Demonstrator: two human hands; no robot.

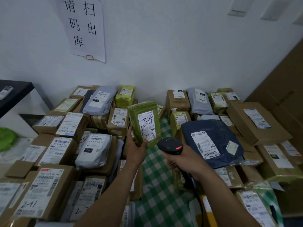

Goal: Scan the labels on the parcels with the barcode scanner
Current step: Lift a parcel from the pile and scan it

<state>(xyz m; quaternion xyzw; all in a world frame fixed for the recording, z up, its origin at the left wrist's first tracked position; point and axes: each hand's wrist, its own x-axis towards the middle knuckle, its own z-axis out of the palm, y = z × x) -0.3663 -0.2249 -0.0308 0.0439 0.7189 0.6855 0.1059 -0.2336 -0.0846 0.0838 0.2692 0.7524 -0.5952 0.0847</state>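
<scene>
Two bare forearms reach in from the bottom edge, no sleeves visible; the left hand [136, 150] and right hand [183, 158] wear no gloves.

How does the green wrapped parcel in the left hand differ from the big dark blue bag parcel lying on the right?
The green wrapped parcel is held upright in the left hand; the dark blue bag parcel lies on other parcels. The green one is narrower and box-shaped; the blue one is wider, flat and crumpled. The green parcel's label has large handwritten marks; the blue one's shows only print. Both bear white barcode labels.
</scene>
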